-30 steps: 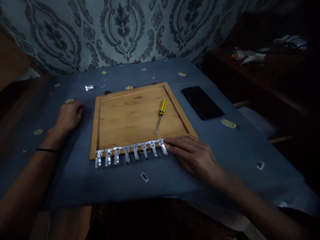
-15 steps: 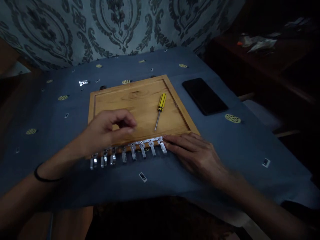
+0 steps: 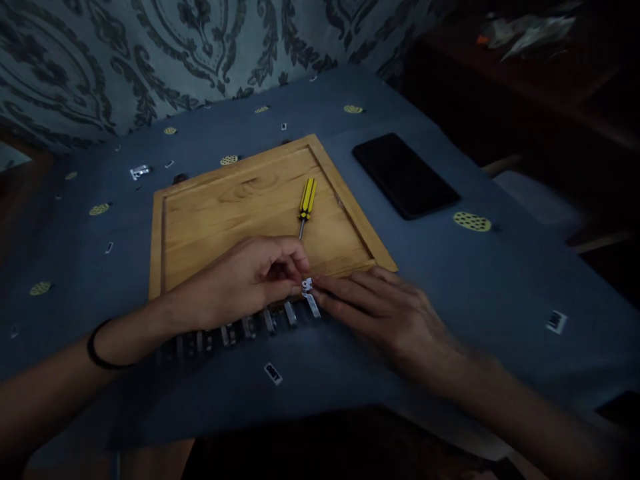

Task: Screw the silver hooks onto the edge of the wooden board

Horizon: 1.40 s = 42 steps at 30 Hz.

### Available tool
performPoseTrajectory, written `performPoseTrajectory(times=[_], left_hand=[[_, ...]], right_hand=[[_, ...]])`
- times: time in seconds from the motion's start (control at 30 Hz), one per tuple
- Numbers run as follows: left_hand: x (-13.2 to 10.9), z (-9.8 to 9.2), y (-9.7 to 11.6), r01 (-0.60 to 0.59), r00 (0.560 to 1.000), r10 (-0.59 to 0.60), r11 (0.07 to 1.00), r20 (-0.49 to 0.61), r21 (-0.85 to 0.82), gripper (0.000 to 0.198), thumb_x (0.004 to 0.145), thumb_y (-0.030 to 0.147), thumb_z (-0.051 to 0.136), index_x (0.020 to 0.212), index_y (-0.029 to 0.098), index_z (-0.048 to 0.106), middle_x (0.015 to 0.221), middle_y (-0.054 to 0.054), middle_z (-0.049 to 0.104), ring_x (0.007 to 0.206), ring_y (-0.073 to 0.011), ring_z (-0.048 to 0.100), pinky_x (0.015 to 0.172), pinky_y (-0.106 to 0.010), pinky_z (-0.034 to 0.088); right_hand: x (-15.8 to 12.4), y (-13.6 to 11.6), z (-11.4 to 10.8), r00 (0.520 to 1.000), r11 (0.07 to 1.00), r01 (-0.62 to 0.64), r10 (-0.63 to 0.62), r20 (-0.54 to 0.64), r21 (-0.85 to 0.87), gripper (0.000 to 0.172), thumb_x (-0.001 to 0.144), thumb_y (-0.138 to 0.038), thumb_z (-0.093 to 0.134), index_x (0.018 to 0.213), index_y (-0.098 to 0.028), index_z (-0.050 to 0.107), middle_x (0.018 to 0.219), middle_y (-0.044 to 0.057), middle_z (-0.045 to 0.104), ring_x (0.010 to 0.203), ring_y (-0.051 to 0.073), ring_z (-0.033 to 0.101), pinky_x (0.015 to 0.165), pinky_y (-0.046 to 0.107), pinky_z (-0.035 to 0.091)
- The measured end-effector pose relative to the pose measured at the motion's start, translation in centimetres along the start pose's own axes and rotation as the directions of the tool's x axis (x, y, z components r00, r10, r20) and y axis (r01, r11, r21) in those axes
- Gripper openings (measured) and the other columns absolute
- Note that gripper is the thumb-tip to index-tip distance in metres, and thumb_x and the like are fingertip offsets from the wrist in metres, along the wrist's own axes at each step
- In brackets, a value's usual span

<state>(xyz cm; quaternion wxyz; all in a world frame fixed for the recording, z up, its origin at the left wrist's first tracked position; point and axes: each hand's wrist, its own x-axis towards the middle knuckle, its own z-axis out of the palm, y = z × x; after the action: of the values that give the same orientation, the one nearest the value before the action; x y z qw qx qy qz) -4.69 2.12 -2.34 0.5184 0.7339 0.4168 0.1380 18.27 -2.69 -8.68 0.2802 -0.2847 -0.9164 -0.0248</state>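
Note:
A wooden tray (image 3: 200, 213) lies on a blue cloth. Along its near edge runs a row of several metal hooks (image 3: 270, 321). My left hand (image 3: 245, 280) hovers over the tray's near edge with fingers pinched together at the rightmost hook (image 3: 310, 293); what sits between the fingertips is too small to make out. My right hand (image 3: 385, 313) lies flat on the cloth with fingers stretched out, its fingertips touching that same hook. A yellow-and-black screwdriver (image 3: 306, 203) lies inside the tray, just beyond my left hand.
A black phone (image 3: 404, 175) lies right of the tray. A small metal part (image 3: 139, 172) sits on the blue cloth (image 3: 490, 280) at the far left. Yellow dotted ovals and small tags are scattered over the cloth. Patterned wall behind; dark furniture at right.
My left hand came from the cloth left of the tray, across it, to the rightmost hook and pinched shut. My right hand stayed at that hook. The view tilted down.

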Motion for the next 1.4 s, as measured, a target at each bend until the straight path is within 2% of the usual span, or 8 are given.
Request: performPoseTrajectory(times=[0.17, 0.3, 0.43, 0.67, 1.0, 1.17, 1.4], left_hand=[[0.0, 0.0, 0.9, 0.099, 0.994, -0.099, 0.995, 0.034, 0.024, 0.007, 0.087, 0.021, 0.063, 0.093, 0.017, 0.064, 0.084, 0.000, 0.069, 0.078, -0.0134, 0.065, 0.068, -0.023, 0.052], [0.0, 0.2, 1.2, 0.133, 0.991, -0.133, 0.991, 0.021, 0.030, 0.009, 0.088, 0.022, 0.064, 0.096, 0.018, 0.065, 0.082, 0.002, 0.069, 0.075, -0.0115, 0.065, 0.066, -0.021, 0.051], [0.3, 0.5, 1.2, 0.146, 0.989, -0.146, 0.989, 0.003, 0.027, 0.007, 0.087, 0.019, 0.065, 0.094, 0.018, 0.065, 0.080, 0.003, 0.069, 0.074, -0.0102, 0.065, 0.066, -0.020, 0.051], [0.4, 0.9, 1.2, 0.169, 0.985, -0.168, 0.986, -0.048, 0.018, 0.008, 0.083, 0.018, 0.066, 0.091, 0.018, 0.065, 0.075, 0.004, 0.069, 0.070, -0.0095, 0.064, 0.063, -0.018, 0.051], [0.5, 1.3, 1.1, 0.207, 0.975, -0.209, 0.978, -0.079, -0.037, 0.013, 0.079, 0.020, 0.069, 0.091, 0.017, 0.064, 0.074, 0.004, 0.069, 0.069, -0.0099, 0.066, 0.062, -0.017, 0.052], [0.5, 1.4, 1.0, 0.220, 0.972, -0.220, 0.975, -0.084, -0.016, 0.015, 0.078, 0.023, 0.070, 0.092, 0.017, 0.064, 0.075, 0.002, 0.069, 0.071, -0.0115, 0.066, 0.064, -0.020, 0.053], [0.5, 1.5, 1.1, 0.228, 0.969, -0.227, 0.974, -0.096, -0.002, 0.017, 0.079, 0.026, 0.070, 0.091, 0.017, 0.062, 0.072, 0.002, 0.067, 0.067, -0.0123, 0.065, 0.060, -0.021, 0.052]], right_hand=[[-0.2, 0.0, 0.3, 0.999, 1.000, -0.010, 0.011, -0.036, 0.022, 0.039, 0.106, -0.013, 0.031, 0.111, -0.013, 0.070, 0.116, 0.006, 0.076, 0.093, 0.016, 0.063, 0.081, 0.033, 0.048], [-0.3, -0.1, 0.7, 0.997, 0.998, -0.024, 0.028, -0.070, 0.057, 0.036, 0.105, -0.011, 0.034, 0.111, -0.013, 0.069, 0.117, 0.006, 0.075, 0.093, 0.017, 0.062, 0.081, 0.034, 0.047], [-0.3, -0.2, 0.9, 0.995, 0.999, -0.030, 0.034, -0.095, 0.043, 0.038, 0.105, -0.010, 0.032, 0.108, -0.013, 0.070, 0.115, 0.006, 0.076, 0.090, 0.017, 0.061, 0.078, 0.035, 0.047], [-0.4, -0.3, 1.1, 0.996, 0.997, -0.056, 0.059, -0.072, 0.045, 0.039, 0.106, -0.010, 0.031, 0.112, -0.014, 0.070, 0.118, 0.005, 0.076, 0.090, 0.017, 0.060, 0.080, 0.035, 0.047], [-0.2, -0.4, 0.8, 0.992, 0.997, -0.069, 0.072, -0.107, 0.032, 0.041, 0.105, -0.009, 0.032, 0.105, -0.014, 0.073, 0.113, 0.005, 0.077, 0.086, 0.016, 0.062, 0.081, 0.035, 0.048], [0.2, 0.0, 0.3, 0.998, 1.000, -0.008, 0.008, -0.065, -0.006, 0.038, 0.105, -0.008, 0.034, 0.105, -0.014, 0.072, 0.109, 0.002, 0.078, 0.082, 0.014, 0.065, 0.078, 0.032, 0.049], [0.4, 0.0, 0.1, 0.999, 1.000, -0.024, 0.023, -0.039, -0.020, 0.038, 0.103, -0.007, 0.036, 0.098, -0.017, 0.073, 0.103, 0.000, 0.079, 0.078, 0.014, 0.064, 0.075, 0.031, 0.050]])
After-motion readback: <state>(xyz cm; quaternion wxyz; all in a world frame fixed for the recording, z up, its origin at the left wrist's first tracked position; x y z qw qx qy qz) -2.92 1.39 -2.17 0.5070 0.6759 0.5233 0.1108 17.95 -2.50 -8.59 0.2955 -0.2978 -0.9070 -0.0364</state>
